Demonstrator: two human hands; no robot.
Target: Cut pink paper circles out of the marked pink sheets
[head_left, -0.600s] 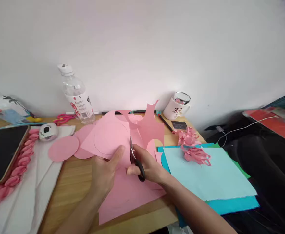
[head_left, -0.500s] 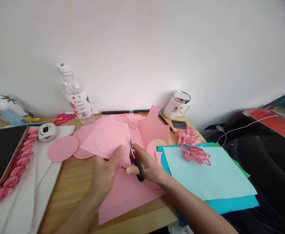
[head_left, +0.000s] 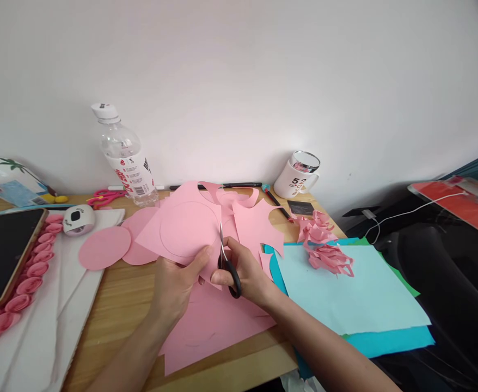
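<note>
My left hand pinches a sheet of pink paper by its lower edge, thumb on top. A circle is drawn in pencil on that sheet. In my right hand are black-handled scissors, my thumb and fingers at the loops. Their blades point away from me and lie at the sheet's right edge, beside the drawn circle. Pink cut-off scraps lie just behind and right of the blades. Under both hands is more pink paper with curved pencil marks. Cut pink circles lie to the left.
A clear plastic bottle and a white mug stand near the wall. Left are a phone, rolled pink paper flowers and pink scissors. Right are crumpled pink strips on light blue paper.
The scissors have shifted slightly along the edge of the held sheet, which has tilted a little. Pink scraps behind the blades have changed position, uncovering a red-and-black pen near the mug.
</note>
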